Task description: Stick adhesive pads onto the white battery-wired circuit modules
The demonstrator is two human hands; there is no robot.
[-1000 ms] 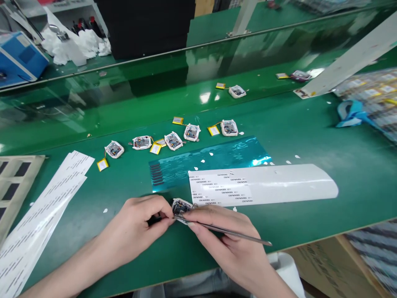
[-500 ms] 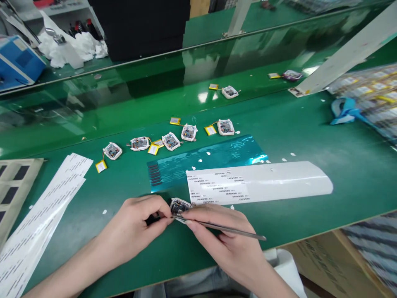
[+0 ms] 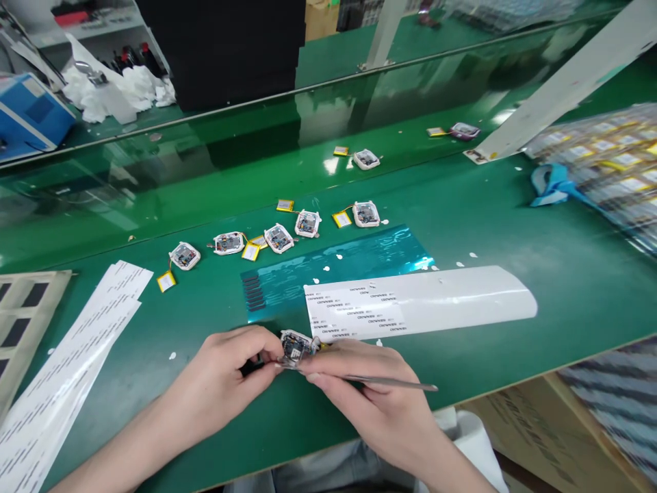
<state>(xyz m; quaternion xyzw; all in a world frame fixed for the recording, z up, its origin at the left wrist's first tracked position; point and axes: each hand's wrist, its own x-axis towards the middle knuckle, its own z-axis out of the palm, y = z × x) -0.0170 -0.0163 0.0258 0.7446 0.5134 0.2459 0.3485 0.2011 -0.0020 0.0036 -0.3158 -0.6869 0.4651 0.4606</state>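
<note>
Lower center: left hand (image 3: 233,370) pinches white case (image 3: 296,348) by its left edge; right hand (image 3: 367,404) closed round metal tool (image 3: 426,387), printed sheet (image 3: 354,311) just above.

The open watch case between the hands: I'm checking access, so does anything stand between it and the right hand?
Nothing visible does. The right hand, holding a thin metal tool, has its fingertips right at the watch case. The white sheet lies on the far side, not between them.
</note>
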